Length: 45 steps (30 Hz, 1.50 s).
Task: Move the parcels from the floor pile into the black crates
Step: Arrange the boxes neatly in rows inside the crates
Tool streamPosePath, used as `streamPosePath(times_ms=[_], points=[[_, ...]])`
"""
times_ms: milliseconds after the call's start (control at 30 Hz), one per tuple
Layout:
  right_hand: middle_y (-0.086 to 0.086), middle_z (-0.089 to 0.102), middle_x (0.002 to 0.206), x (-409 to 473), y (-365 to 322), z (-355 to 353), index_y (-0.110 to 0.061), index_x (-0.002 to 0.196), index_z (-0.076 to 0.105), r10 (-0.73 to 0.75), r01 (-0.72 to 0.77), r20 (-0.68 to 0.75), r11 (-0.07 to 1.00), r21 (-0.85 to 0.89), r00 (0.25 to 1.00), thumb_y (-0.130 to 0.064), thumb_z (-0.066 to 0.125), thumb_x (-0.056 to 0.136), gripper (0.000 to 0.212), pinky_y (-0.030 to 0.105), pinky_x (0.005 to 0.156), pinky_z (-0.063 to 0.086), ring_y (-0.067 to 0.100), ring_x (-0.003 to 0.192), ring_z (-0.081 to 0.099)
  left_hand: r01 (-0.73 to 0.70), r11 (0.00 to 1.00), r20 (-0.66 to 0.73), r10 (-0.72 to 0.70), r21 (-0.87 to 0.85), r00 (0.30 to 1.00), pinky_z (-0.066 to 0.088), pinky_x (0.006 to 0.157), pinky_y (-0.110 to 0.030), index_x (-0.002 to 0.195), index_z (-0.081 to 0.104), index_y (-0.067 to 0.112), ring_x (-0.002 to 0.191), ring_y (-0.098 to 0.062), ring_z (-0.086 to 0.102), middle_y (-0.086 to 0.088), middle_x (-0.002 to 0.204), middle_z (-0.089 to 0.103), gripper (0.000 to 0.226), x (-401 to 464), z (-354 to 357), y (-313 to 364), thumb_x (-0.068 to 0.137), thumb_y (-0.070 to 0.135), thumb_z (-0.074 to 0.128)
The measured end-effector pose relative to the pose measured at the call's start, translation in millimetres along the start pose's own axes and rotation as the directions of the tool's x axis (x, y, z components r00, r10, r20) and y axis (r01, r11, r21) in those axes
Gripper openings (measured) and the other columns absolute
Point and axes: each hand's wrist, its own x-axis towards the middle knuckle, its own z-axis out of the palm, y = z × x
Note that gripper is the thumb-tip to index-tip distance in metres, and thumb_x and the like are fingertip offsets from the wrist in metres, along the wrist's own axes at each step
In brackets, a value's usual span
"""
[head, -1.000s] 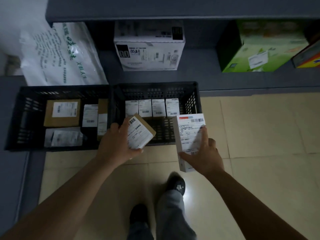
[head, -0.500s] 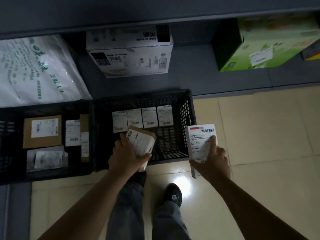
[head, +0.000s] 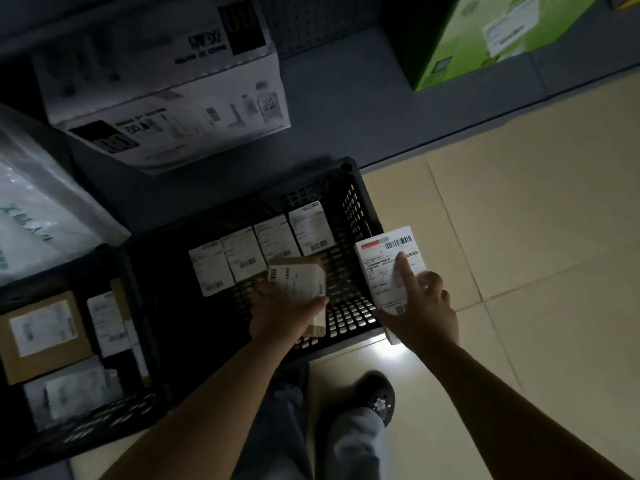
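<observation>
My left hand point(head: 284, 313) grips a small brown parcel point(head: 299, 280) with a white label, held inside the right black crate point(head: 360, 209) above its mesh floor. Several white-labelled parcels point(head: 259, 252) stand in a row at the back of that crate. My right hand point(head: 424, 313) holds a white labelled box point(head: 384, 265) just outside the crate's right wall, index finger stretched over the label. The left black crate point(head: 104, 438) holds brown and white parcels point(head: 41, 334).
A white carton point(head: 166, 81) and a green carton point(head: 485, 36) sit on the grey ledge behind the crates. A white plastic bag point(head: 41, 206) lies at the left. Beige floor tiles point(head: 536, 220) spread to the right. My legs and a black shoe point(head: 374, 400) are below.
The camera has come closer and tilted over the right crate. My left hand has carried the brown parcel deeper into that crate. My right hand still holds the white box by the crate's right wall.
</observation>
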Motion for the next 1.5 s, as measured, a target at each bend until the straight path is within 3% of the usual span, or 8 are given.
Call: streamPosePath(times_ms=[133,267,433,667,800,900,1133,1500], points=[[0.01,0.025,0.135,13,11,25,-0.039,0.15,-0.011,-0.039,0.038,-0.013,0.998,-0.043,0.999,-0.067,0.069,0.069,0.117,0.038,0.081,0.053,0.025,0.113,0.041,-0.017,0.995,-0.048,0.012,-0.096,0.999,0.049,0.093,-0.043,0.143,0.016,0.004,0.126,-0.032,0.041,-0.016,0.14,0.033,0.123,27,25,6,0.058,0.072,0.073],[0.019,0.036,0.129,18,24,48,-0.033,0.152,0.013,-0.096,0.089,-0.184,0.995,-0.048,0.978,-0.064,0.077,0.058,0.118,0.047,0.07,0.056,0.035,0.103,0.049,-0.01,0.989,-0.027,0.006,-0.15,1.0,0.036,0.105,-0.041,0.149,-0.005,0.004,0.138,-0.035,0.027,-0.02,0.152,0.014,0.137,51,62,18,0.059,0.07,0.074],[0.023,0.043,0.12,26,31,59,-0.022,0.148,0.034,-0.149,0.139,-0.303,0.989,-0.055,0.941,-0.058,0.082,0.05,0.115,0.048,0.06,0.054,0.042,0.093,0.053,0.101,0.977,0.047,-0.094,-0.19,0.995,0.041,0.103,-0.043,0.146,-0.002,0.003,0.132,-0.036,0.033,-0.022,0.147,0.019,0.139,88,120,30,0.054,0.072,0.075],[0.026,0.045,0.121,30,38,66,-0.023,0.147,0.035,-0.17,0.163,-0.334,0.985,-0.048,0.927,-0.062,0.074,0.053,0.109,0.04,0.056,0.051,0.038,0.092,0.051,0.152,0.961,0.196,-0.106,-0.232,0.975,0.034,0.108,-0.039,0.148,0.009,0.001,0.132,-0.037,0.035,-0.024,0.151,0.022,0.128,123,192,41,0.063,0.084,0.057],[0.025,0.044,0.122,30,38,68,-0.022,0.148,0.034,-0.182,0.171,-0.346,0.983,-0.064,0.92,-0.07,0.06,0.061,0.103,0.037,0.056,0.049,0.036,0.094,0.049,0.187,0.911,0.247,-0.098,-0.367,0.964,0.037,0.108,-0.043,0.149,-0.002,0.0,0.133,-0.038,0.039,-0.024,0.15,0.028,0.11,127,207,34,0.08,0.054,0.065],[0.026,0.044,0.122,30,38,68,-0.022,0.149,0.032,-0.18,0.167,-0.348,0.984,-0.067,0.92,-0.07,0.061,0.063,0.103,0.037,0.055,0.048,0.037,0.092,0.049,0.185,0.9,0.322,-0.053,-0.395,0.945,0.035,0.108,-0.033,0.15,-0.013,0.004,0.136,-0.033,0.038,-0.02,0.154,0.025,0.119,121,200,26,0.079,0.064,0.062],[0.027,0.04,0.125,25,33,64,-0.022,0.151,0.025,-0.176,0.149,-0.318,0.983,-0.107,0.931,-0.067,0.064,0.059,0.109,0.048,0.061,0.054,0.044,0.099,0.05,-0.143,0.964,0.198,0.19,-0.226,0.962,0.044,0.1,-0.029,0.144,0.034,0.012,0.125,-0.024,0.051,-0.009,0.141,0.049,0.069,105,143,-3,0.09,0.048,0.058],[0.02,0.042,0.133,5,-18,51,-0.016,0.153,0.009,-0.256,0.228,-0.161,0.958,-0.174,0.953,-0.054,0.084,0.053,0.13,0.052,0.089,0.046,0.038,0.112,0.047,-0.182,0.981,0.104,0.188,-0.069,0.977,0.032,0.108,-0.035,0.149,0.025,0.019,0.135,-0.025,0.038,-0.007,0.151,0.034,0.069,46,17,-83,0.094,0.055,0.045]])
